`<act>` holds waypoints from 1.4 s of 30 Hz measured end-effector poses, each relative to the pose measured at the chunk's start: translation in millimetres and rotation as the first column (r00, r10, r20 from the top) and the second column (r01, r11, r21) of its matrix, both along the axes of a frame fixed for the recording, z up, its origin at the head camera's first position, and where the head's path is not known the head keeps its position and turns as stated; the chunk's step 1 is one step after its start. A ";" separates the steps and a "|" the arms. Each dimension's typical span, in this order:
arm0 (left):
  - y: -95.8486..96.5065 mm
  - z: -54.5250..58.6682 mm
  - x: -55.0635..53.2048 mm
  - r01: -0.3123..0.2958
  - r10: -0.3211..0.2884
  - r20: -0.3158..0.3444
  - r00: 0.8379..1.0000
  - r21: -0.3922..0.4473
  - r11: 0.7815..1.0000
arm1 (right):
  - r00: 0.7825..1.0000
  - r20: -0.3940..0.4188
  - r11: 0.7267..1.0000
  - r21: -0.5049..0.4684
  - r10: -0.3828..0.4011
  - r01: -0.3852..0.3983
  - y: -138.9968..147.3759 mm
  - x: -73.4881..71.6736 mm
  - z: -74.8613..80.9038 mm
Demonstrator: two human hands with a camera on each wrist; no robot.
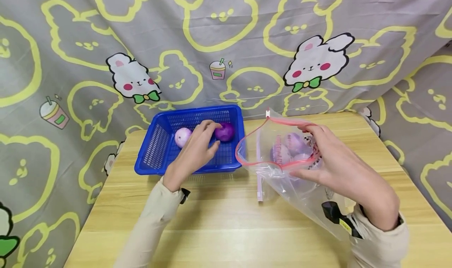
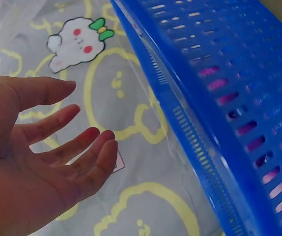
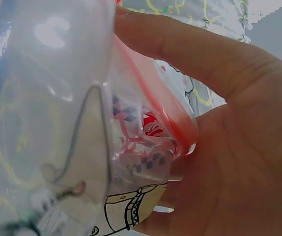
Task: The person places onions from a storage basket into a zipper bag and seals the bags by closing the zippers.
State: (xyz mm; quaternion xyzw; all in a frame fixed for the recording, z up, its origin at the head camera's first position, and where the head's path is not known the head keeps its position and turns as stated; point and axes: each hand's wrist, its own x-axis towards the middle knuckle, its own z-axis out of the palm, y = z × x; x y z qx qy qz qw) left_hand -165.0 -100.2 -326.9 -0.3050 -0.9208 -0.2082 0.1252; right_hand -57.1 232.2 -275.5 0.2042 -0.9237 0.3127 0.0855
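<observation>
My left hand (image 1: 196, 145) hovers over a blue plastic basket (image 1: 150, 168), its fingertips close to a dark purple ball (image 1: 226, 133). In the left wrist view, its loosely curved fingers have nothing between them. Left of it in the basket lies a pale purple ball (image 1: 182, 137). A clear zip bag (image 1: 279, 185) with a red-edged mouth is gripped at its right rim by my right hand (image 1: 337, 162). The bag's mouth gapes toward the basket, and pale purple balls (image 1: 281, 153) show inside. Some of the right fingers are hidden behind the printed plastic (image 3: 136, 162).
Basket and bag are on a light wooden table (image 1: 226, 228). A grey curtain (image 1: 243, 28) with yellow cartoon outlines hangs behind the table and along its sides. The bag's white zip slider (image 1: 267, 113) stands at the far corner of its mouth, beside the basket.
</observation>
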 end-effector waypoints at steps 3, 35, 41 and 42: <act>0.8 1.2 -5.2 0.008 -0.007 0.010 1.000 -0.037 0.999 | 1.000 -0.013 1.000 -0.002 0.013 -0.013 0.4 -0.2 0.9; 34.8 -5.0 -84.8 0.074 0.004 0.270 0.963 -0.279 0.957 | 1.000 0.026 0.999 0.042 0.009 -0.010 1.3 4.7 -4.6; 35.3 -9.6 -97.2 0.068 0.029 0.307 0.951 -0.301 0.951 | 0.999 0.038 0.999 0.043 -0.002 0.000 -1.5 4.4 -3.3; 34.8 -10.9 -98.5 0.067 0.034 0.311 0.950 -0.310 0.949 | 0.999 0.039 0.999 0.042 -0.006 0.004 -2.3 4.4 -3.0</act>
